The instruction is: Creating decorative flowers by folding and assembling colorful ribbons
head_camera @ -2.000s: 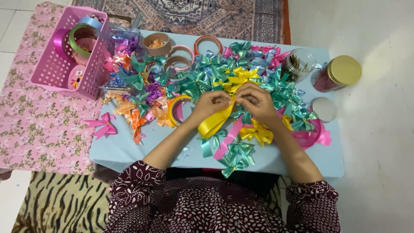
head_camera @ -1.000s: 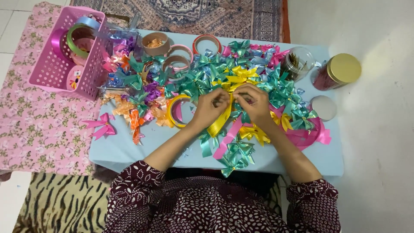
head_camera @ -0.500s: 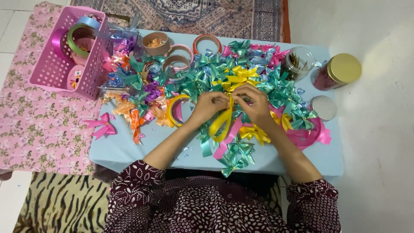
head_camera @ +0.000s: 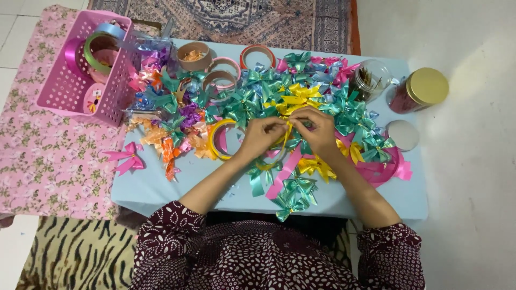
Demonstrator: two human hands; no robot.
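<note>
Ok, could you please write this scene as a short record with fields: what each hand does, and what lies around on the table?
left hand: pinches a yellow ribbon strip, grip closed on it
right hand: pinches the same strip from the other side
table: light blue, low, covered with ribbon bows
bows near hands: mostly teal, some yellow
left side: pink basket with ribbon rolls
right side: jar with gold lid, clear jar
apart: one pink bow at table's left edge
</note>
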